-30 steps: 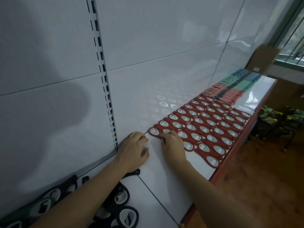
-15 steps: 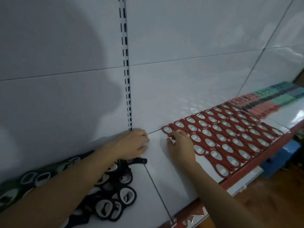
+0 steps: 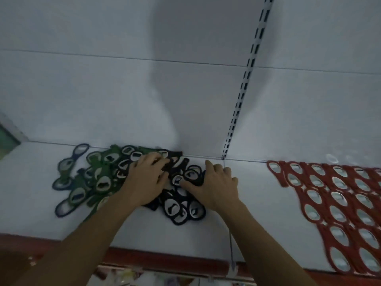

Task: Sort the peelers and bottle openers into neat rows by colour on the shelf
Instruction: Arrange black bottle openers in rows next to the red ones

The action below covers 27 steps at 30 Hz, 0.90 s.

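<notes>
A loose heap of black bottle openers (image 3: 179, 211) lies in the middle of the white shelf (image 3: 257, 203), against the back wall. My left hand (image 3: 146, 180) rests on top of its left side with bent fingers. My right hand (image 3: 218, 184) is at its right side, thumb stretched left onto one black opener and fingers curled over others. Left of that heap is a jumble of green openers (image 3: 97, 174) with a few blue ones (image 3: 64, 209) around it. Red openers (image 3: 338, 205) lie in neat rows at the right.
A slotted metal upright (image 3: 247, 79) runs up the white back panel just right of my right hand. The shelf's red front edge (image 3: 165, 259) runs along the bottom. Bare shelf lies between the black heap and the red rows.
My view has swung left from the red rows to the mixed heap. Both hands have left the red openers and moved onto the black heap.
</notes>
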{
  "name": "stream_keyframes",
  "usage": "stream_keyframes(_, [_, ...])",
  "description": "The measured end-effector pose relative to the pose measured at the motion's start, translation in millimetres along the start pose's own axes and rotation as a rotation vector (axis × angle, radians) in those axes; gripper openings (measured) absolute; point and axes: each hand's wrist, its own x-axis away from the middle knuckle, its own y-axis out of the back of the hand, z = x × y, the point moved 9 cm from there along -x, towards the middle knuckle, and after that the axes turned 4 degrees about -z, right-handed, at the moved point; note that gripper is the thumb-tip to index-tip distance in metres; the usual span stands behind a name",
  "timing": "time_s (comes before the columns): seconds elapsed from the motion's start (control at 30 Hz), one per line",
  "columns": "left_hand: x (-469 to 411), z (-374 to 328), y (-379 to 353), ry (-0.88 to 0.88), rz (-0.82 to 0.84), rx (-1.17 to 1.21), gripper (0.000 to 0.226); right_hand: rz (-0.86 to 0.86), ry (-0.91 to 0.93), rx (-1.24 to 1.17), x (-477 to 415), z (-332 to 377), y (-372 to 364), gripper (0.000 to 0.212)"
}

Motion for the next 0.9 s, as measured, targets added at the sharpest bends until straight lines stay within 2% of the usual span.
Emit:
stream_keyframes(0.07, [15,3,-8,0.016,-0.017,-0.055,0.057,0.069,-0.019,0.016,-6,7,-8,0.121])
stream_keyframes(0.13, [20,2,-14,0.033,-0.026,-0.078,0.055,0.101,-0.011,0.032,-12,12,-13,0.121])
stream_keyframes(0.3, [14,-2,-12,0.043,-0.06,-0.038,0.052,0.14,-0.029,-0.163,-31,13,-19,0.098])
stream_keyframes(0.43, [-1,2,-6,-0.002,-0.076,-0.023,0.046,0.136,-0.015,-0.246,-37,29,-16,0.049])
stream_keyframes(0.53, [-12,2,-7,-0.046,-0.085,0.024,0.038,0.071,0.048,-0.303,-33,47,-12,0.028])
stream_keyframes(0.57, [-14,3,-7,-0.054,-0.091,0.047,0.037,0.054,0.054,-0.35,-32,51,-12,0.026])
stream_keyframes(0.67, [-16,8,-8,-0.053,-0.122,0.113,0.033,-0.048,-0.009,-0.467,-31,47,-14,0.039])
stream_keyframes(0.73, [-14,13,-6,-0.035,-0.161,0.202,0.032,-0.12,-0.012,-0.489,-29,44,-13,0.032])
stream_keyframes(0.8, [-13,18,4,-0.001,-0.214,0.377,0.031,-0.153,-0.054,-0.632,-32,35,-11,0.026])
stream_keyframes(0.9, [-12,19,28,0.028,-0.307,0.618,0.028,-0.235,-0.136,-1.062,-39,17,2,0.02])
